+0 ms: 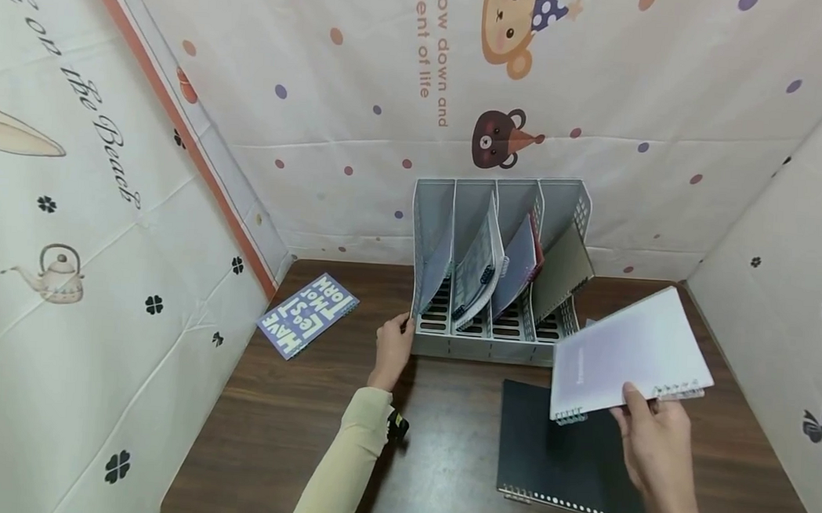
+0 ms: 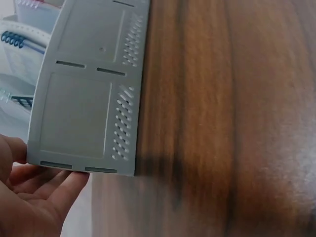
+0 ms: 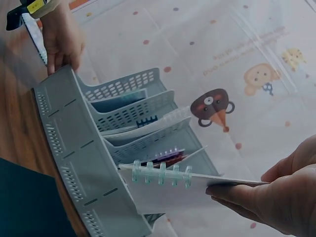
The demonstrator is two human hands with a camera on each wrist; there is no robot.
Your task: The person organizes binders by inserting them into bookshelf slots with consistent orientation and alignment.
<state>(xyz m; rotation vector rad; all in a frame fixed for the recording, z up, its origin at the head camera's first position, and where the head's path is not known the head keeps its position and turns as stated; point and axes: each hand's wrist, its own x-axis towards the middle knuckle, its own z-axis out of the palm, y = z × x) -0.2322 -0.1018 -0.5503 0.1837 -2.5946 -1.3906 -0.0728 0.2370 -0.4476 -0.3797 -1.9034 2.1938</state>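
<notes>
While you face the grey organizer (image 1: 472,349), taken as the clock's centre, a black notebook (image 1: 554,454) lies nearest you at 5 o'clock on the wooden desk (image 1: 265,451). At 4 o'clock, your right hand (image 1: 657,440) pinches a white-and-lilac spiral notebook (image 1: 631,348), thumb on top, holding it tilted, raised. At 8 o'clock, your left thumb and fingers pinch the organizer's corner, so your left hand (image 1: 393,351) steadies there. Between 8 and 9 lies a blue lettered notebook (image 1: 308,317). Farther, leaning notebooks (image 1: 556,279) fill 4 compartments; at 12, a printed bear (image 1: 491,148) marks the cloth.
</notes>
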